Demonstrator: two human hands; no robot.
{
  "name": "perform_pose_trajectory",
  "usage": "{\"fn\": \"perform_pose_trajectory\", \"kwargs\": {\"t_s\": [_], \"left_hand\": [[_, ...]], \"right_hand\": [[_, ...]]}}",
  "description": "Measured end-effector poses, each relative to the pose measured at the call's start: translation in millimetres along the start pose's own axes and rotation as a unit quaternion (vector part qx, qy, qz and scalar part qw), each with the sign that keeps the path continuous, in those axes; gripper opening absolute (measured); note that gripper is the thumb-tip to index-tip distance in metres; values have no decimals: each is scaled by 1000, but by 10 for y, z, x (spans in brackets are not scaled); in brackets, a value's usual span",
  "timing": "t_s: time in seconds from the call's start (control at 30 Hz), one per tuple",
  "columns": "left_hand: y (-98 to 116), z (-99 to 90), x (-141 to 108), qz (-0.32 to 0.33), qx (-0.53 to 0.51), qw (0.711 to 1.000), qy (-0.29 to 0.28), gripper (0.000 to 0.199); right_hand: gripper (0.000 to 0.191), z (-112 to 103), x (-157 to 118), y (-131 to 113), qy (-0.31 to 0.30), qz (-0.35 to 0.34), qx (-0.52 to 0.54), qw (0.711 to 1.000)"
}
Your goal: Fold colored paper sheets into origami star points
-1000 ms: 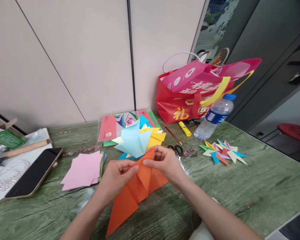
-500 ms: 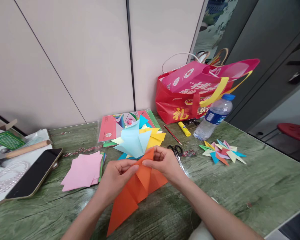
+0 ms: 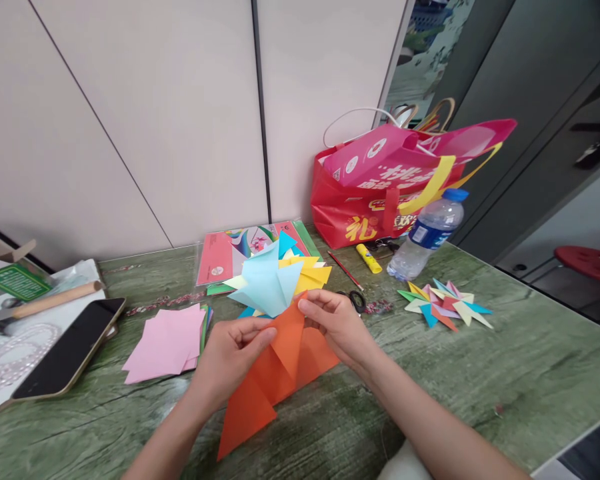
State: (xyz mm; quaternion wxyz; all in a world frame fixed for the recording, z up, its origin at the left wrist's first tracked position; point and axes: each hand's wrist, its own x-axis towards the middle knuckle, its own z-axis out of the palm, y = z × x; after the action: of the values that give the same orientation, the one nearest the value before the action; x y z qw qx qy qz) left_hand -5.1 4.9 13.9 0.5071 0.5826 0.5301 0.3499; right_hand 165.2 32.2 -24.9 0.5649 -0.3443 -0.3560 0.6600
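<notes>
Both hands hold a creased sheet of orange origami paper (image 3: 285, 367) above the table. My left hand (image 3: 233, 353) pinches its upper left edge between thumb and fingers. At the upper right corner my right hand (image 3: 333, 327) pinches the paper with thumb and forefinger. The sheet is partly folded, with pointed flaps spreading down left and right. Just behind it lies a pile of folded paper pieces, a light blue piece (image 3: 270, 280) on top and a yellow piece (image 3: 313, 272) beside it. My right hand partly hides a pair of scissors (image 3: 357, 301).
Pink square papers (image 3: 167, 343) lie left, near a phone (image 3: 70, 347) and a hammer (image 3: 55, 300). A paper star (image 3: 445, 303), water bottle (image 3: 427, 233), glue stick (image 3: 369, 258) and pencil (image 3: 345, 270) are right. A red bag (image 3: 355, 207) stands at the wall behind a paper pack (image 3: 215, 257).
My right hand has shifted along the fold to the upper right corner, farther from my left hand. The orange paper's lower left tip has risen slightly.
</notes>
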Motion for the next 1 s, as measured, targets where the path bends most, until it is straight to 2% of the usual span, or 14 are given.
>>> {"fn": "perform_pose_trajectory", "kwargs": {"t_s": [0.33,0.63,1.0], "left_hand": [[-46,-2,27,6,17,1000,-2,32],[12,15,-15,6,21,1000,7,29],[-59,0,29,7,13,1000,-20,33]], "right_hand": [[16,-1,11,11,12,-1,12,1000],[18,-14,26,-16,21,5,26,999],[16,-20,27,1,45,3,16,999]]}}
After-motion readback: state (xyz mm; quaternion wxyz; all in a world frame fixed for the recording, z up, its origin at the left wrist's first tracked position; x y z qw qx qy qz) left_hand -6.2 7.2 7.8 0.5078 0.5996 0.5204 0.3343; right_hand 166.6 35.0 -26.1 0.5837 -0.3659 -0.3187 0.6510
